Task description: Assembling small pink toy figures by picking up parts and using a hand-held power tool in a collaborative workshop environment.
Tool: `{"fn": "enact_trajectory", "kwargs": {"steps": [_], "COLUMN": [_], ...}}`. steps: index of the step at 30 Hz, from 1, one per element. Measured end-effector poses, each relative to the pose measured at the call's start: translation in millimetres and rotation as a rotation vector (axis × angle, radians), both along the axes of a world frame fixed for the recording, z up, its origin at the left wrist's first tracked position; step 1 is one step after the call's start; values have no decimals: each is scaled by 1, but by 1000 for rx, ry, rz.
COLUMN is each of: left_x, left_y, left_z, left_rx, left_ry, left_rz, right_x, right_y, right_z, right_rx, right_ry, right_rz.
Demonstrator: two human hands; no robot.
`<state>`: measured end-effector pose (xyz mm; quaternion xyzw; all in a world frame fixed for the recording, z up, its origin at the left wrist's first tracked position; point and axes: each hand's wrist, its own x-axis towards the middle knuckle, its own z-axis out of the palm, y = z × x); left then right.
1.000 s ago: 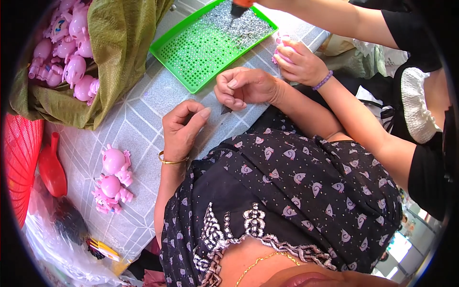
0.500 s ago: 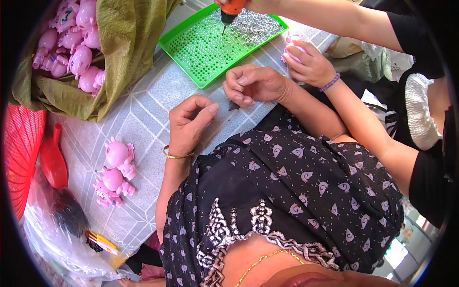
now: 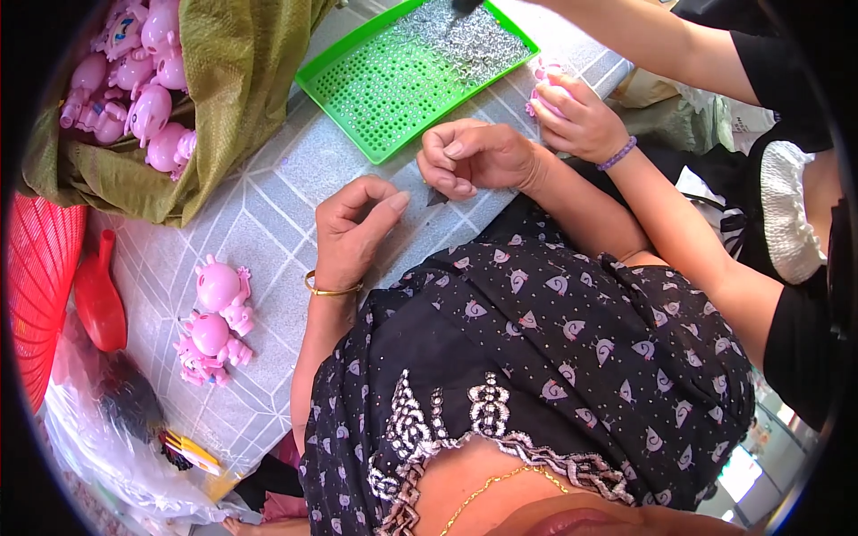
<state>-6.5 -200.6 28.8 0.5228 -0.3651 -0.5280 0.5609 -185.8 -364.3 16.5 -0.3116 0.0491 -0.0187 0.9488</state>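
My left hand (image 3: pixel 359 225) rests above the grey patterned table, fingers curled under and thumb close to the bent forefinger; nothing shows between them. Close by on its right, my right hand (image 3: pixel 474 159) is closed loosely, thumb laid against the forefinger. A small dark pointed shape (image 3: pixel 436 197) shows under its fingertips, and I cannot make out whether they hold it. Both hands are just short of a green perforated tray (image 3: pixel 349 121) with small silvery screws heaped at its far right. Left of my left hand lie several glossy pink plastic toy figures (image 3: pixel 211 335).
An olive woven sack (image 3: pixel 241 89) of pink figures (image 3: pixel 149 116) stands far left. Below it are a red basket (image 3: pixel 40 286) and red scoop (image 3: pixel 100 299). At right, another person's hand (image 3: pixel 581 121) holds a pink toy; their other arm (image 3: pixel 661 49) reaches over the tray.
The other person's orange power screwdriver has risen away toward the top edge, leaving only a dark tip in view. My hands have hardly moved.
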Motion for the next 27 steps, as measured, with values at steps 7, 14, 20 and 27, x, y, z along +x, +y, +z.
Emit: {"fn": "enact_trajectory", "kwargs": {"steps": [7,14,20,27], "left_x": [0,-1,-1,-1], "left_y": [-1,-1,-1,-1], "left_z": [-1,-1,-2,-2], "left_rx": [-13,-4,-15,-14], "left_ry": [7,16,11,4], "left_rz": [2,5,18,10], "right_x": [0,0,-1,-1], "right_y": [0,0,0,-1], "right_z": [-3,-2,-1,-2], "right_rx": [-8,-13,-20,-3], "right_ry": [-15,-14,-19,-19], "right_rz": [-14,-8,-4,4]}}
